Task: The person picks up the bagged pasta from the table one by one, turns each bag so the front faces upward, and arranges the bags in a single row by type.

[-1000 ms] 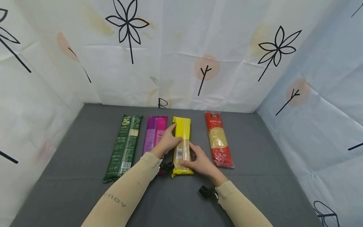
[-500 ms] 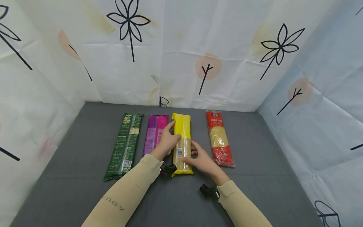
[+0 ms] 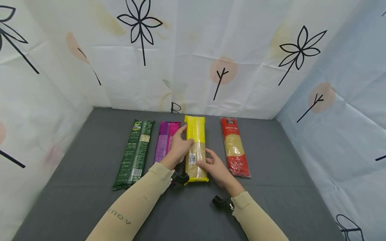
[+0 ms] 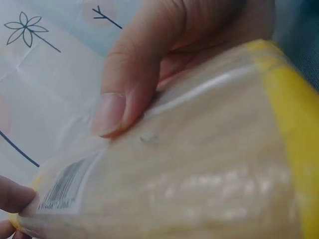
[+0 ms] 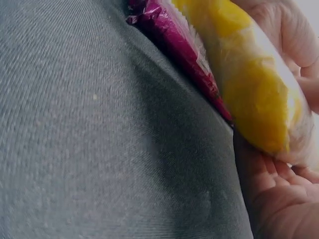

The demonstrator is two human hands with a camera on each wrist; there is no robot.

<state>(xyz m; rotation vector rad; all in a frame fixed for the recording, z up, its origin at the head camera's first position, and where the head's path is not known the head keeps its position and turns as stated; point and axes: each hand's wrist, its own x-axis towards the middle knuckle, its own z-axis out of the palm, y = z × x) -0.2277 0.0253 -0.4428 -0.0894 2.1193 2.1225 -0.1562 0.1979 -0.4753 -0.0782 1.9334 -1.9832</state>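
A yellow pack of spaghetti (image 3: 195,129) with a see-through window and barcode is gripped from both sides. My left hand (image 3: 180,147) holds its left edge, thumb across the front; in the left wrist view that thumb presses on the clear wrapper (image 4: 199,144). Lower on the right edge, my right hand (image 3: 217,170) holds it with the thumb in front and the other fingers at the side. In the right wrist view the pack's yellow end (image 5: 261,109) is raised over the grey cloth, fingers of the right hand (image 5: 279,199) beneath it.
Left of the held pack lies a purple pack (image 3: 164,140), partly behind the left hand and wrist. A green spaghetti pack (image 3: 132,157) lies farther left, a red pack (image 3: 234,144) to the right. Patterned white cloth walls (image 3: 193,43) enclose the grey table (image 3: 271,174).
The yellow pack has shifted slightly up and right in the head view, both hands moving along with it. The green, purple and red packs stay put; the view has shifted slightly.
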